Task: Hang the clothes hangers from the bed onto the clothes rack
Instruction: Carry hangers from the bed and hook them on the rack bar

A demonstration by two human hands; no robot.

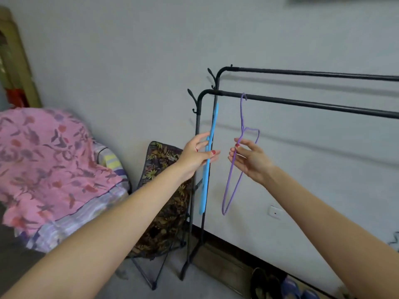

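A black clothes rack with two horizontal bars stands against the wall on the right. A purple wire hanger has its hook over the nearer bar, close to the bar's left end. My right hand pinches the purple hanger below its neck. My left hand holds a blue plastic hanger edge-on just left of the purple one; its top reaches up near the rack's left corner, below the bar. The bed with a pink flowered cover lies at the left.
A folding chair with dark leaf-patterned fabric stands between the bed and the rack's left post. Shoes lie on the floor under the rack. A white wall socket sits low on the wall. A wooden frame stands far left.
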